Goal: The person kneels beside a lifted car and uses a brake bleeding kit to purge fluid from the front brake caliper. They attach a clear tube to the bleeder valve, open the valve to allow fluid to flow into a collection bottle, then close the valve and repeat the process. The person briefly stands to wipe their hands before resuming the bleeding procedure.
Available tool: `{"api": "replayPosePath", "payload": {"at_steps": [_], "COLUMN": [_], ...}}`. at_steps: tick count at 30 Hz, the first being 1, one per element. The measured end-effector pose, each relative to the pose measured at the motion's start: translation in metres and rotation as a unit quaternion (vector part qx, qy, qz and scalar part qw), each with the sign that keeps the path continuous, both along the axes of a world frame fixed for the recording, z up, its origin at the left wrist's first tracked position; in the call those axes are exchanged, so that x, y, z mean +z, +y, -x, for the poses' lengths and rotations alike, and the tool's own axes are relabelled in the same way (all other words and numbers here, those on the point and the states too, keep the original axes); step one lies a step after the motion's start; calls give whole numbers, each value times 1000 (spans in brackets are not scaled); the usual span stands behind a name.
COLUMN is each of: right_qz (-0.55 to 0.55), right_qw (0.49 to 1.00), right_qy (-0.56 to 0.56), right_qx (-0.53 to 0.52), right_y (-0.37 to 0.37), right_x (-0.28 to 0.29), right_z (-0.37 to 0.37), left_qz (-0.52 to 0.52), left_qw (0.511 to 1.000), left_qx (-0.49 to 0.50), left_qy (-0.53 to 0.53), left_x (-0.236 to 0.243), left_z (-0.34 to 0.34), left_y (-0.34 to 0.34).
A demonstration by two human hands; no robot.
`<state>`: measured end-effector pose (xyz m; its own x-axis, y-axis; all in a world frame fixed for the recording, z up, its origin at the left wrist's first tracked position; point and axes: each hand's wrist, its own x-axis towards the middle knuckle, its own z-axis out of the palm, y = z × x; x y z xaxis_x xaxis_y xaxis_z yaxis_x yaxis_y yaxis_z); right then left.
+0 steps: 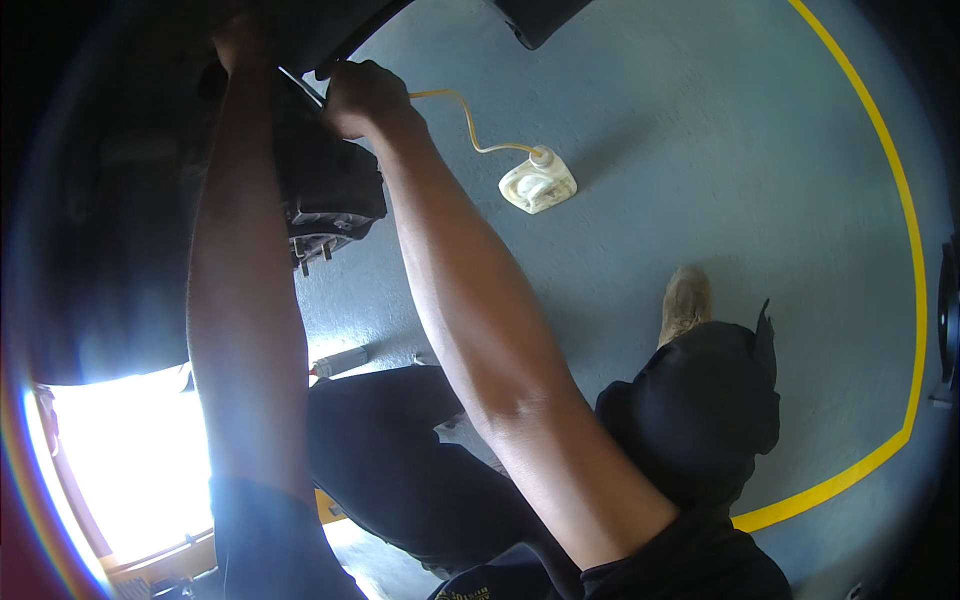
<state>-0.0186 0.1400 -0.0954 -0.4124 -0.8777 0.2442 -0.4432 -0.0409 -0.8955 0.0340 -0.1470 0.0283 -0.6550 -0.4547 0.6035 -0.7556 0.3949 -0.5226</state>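
Observation:
My right hand [368,97] is closed in a fist at the edge of a large dark body, which looks like the underside of a vehicle. What it grips is hidden by the fingers. A slim bright strip [302,86], perhaps a metal bar, shows just left of it. From beside this hand a thin yellowish tube [466,112] curves down to the neck of a white plastic bottle [538,184] on the floor. My left hand [240,45] reaches up into deep shadow beside a dark part; its fingers do not show clearly.
A dark mechanical part with metal studs [330,225] hangs between my forearms. A grey tube-shaped object [340,362] lies on the grey floor [640,220] near my black-trousered leg. My brown boot [686,302] stands at right, inside a yellow floor line [912,260]. Bright light comes from lower left.

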Motion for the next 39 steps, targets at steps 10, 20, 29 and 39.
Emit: {"api": "replayPosePath", "payload": {"at_steps": [10,20,29,39], "right_qz": [-13,-4,-5,-15], "right_qw": [1000,1000,998,999], "right_qy": [21,22,55,48], "right_qx": [-16,-16,-31,-17], "right_y": [6,12,2,8], "right_x": [4,12,7,11], "right_z": [0,1,-2,1], "left_qz": [-433,-485,-628,-451], "left_qw": [689,579,328,619], "left_qx": [-328,-365,-468,-388], "left_qy": [479,544,527,512], "left_x": [-7,-6,2,-1], "left_z": [-2,3,-13,-7], "left_y": [18,48,20,45]}}
